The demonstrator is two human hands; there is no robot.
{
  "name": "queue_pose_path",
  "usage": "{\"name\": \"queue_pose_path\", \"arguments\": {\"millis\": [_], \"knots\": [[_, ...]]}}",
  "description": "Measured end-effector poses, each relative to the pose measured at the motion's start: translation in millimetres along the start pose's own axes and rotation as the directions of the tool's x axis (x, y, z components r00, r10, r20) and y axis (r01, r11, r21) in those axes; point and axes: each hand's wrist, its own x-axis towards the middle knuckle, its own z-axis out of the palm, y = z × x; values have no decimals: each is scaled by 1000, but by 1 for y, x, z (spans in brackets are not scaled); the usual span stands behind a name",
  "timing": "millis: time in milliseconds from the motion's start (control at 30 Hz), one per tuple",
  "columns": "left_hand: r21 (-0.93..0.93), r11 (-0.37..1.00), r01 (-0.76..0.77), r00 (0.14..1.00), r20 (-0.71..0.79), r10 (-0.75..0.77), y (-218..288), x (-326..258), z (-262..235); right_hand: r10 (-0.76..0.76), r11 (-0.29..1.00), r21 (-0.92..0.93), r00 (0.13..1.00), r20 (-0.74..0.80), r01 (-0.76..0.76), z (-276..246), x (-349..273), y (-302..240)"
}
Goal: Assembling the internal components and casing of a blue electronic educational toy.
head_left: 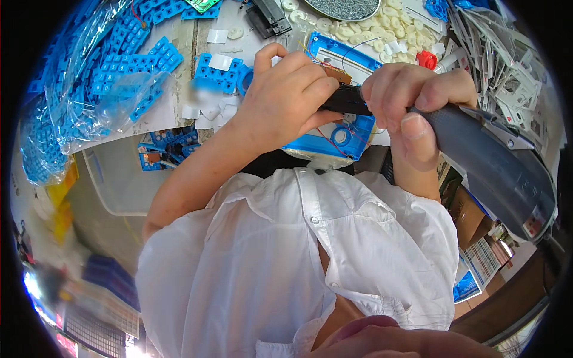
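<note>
My right hand (412, 101) is wrapped round a dark grey electric screwdriver (489, 161), its black nose (352, 100) pointing left over a blue plastic casing (356, 148). My left hand (286, 95) is closed at that nose, thumb and forefinger on either side of it; what its fingertips grip is hidden. Inside the casing, thin red and dark wires run beside a small brown circuit board (336, 73) and a round blue-rimmed part (341, 136). The screwdriver's tip is covered by my left hand.
Blue keypad frames (128, 68) and clear plastic bags crowd the left. Behind the casing are a round tray of screws (346, 7), cream plastic discs (394, 27) and a red part (426, 59). White plastic parts (516, 89) pile up at right. A translucent bin (122, 179) sits lower left.
</note>
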Motion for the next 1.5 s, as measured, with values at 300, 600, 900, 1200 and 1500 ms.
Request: {"name": "queue_pose_path", "arguments": {"millis": [300, 600, 900, 1200, 1500], "knots": [[-16, 999, -38, 999, -14, 38, 0, 3, 3, 51, 999, -20, 999, -10, -51, 6, 4, 3], [3, 995, -100, 988, 115, 99, -4, 26, -11, -46, 999, -1, 959, -281, 48, -28, 2, -30], [-153, 982, 113, 991, 93, -99, -24, 43, -2, 48, 371, -913, 985, -167, -173, -14, -64, -5], [-271, 949, 162, 906, -340, -252, -24, 33, -7, 34, 513, -849, 985, 170, 129, -63, -6, 15], [380, 906, -189, 931, 361, 43, 23, 46, 3, 594, 573, -801, 761, 260, -173, -87, 83, 2]]}}
